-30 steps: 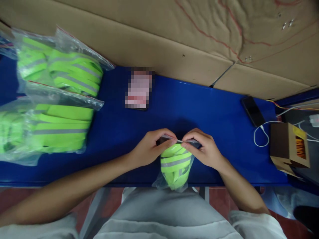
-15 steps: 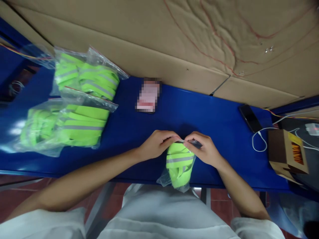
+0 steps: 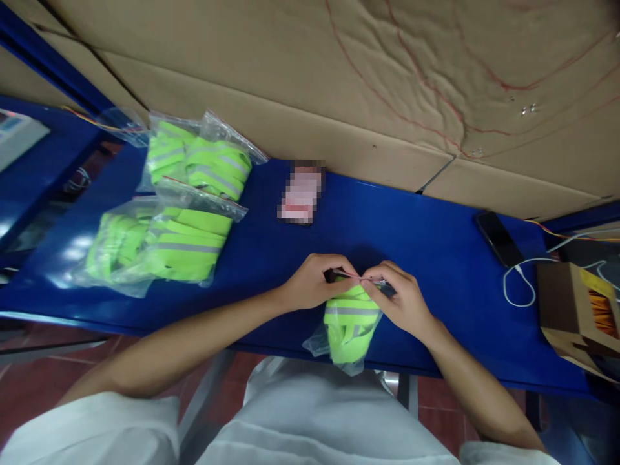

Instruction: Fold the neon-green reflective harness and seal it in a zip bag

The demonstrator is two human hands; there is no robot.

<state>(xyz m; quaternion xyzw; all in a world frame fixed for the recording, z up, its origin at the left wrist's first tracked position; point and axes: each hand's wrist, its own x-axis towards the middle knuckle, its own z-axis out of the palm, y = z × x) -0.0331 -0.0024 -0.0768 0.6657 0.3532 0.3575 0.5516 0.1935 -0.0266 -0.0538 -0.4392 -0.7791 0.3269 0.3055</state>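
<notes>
A clear zip bag (image 3: 317, 343) with a folded neon-green reflective strap (image 3: 352, 323) inside hangs at the table's near edge. My left hand (image 3: 317, 281) pinches the bag's top strip, which has a red line along it. Close beside it, my right hand (image 3: 402, 297) pinches the same strip, and the fingertips of both hands nearly meet. The green material bears a grey reflective stripe. Part of the bag's top edge is hidden behind my fingers.
Several similar filled bags (image 3: 188, 242) lie at the left of the blue table (image 3: 411, 239). A blurred-out pink and white item (image 3: 301, 192) sits at the back. To the right are a black phone (image 3: 498, 237), a white cable (image 3: 504, 284) and a cardboard box (image 3: 562, 300). Cardboard (image 3: 271, 77) lines the back.
My left fingers have slid right along the bag's top strip, closer to my right fingers. The camera view has turned slightly left. Both hands keep their pinch.
</notes>
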